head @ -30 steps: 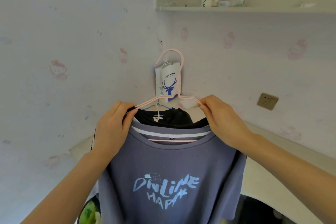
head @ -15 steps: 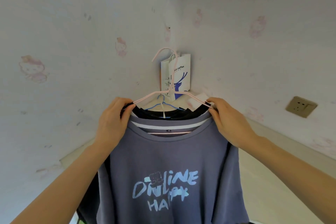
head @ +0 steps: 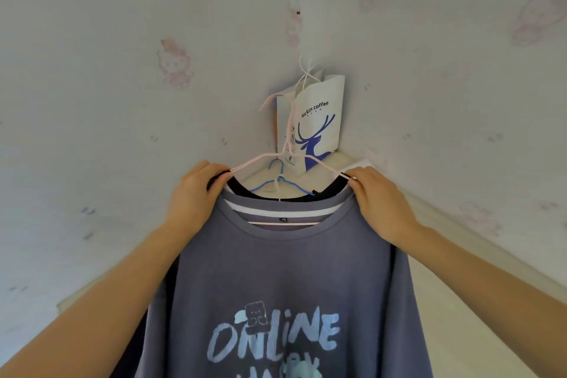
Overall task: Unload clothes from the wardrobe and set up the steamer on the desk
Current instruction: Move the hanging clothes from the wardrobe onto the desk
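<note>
A grey-blue T-shirt (head: 285, 279) with light blue lettering hangs in front of me on a pink wire hanger (head: 287, 144). Behind it hang a black garment (head: 329, 190) and a blue hanger (head: 277, 182). My left hand (head: 196, 199) grips the left shoulder of the shirts and the pink hanger's end. My right hand (head: 376, 202) pinches the right shoulder and the hanger's other end. The bundle is held up over a cream desk (head: 454, 310) in the room's corner. No steamer is in view.
A white paper coffee bag (head: 316, 123) with a blue deer hangs by its string in the wall corner just behind the hanger hook. Papered walls with pink cartoon prints close in on both sides.
My view has tilted down, so the shelf and wall socket have left the frame. The shirts and both hands sit lower and closer to the corner bag; both grips are unchanged.
</note>
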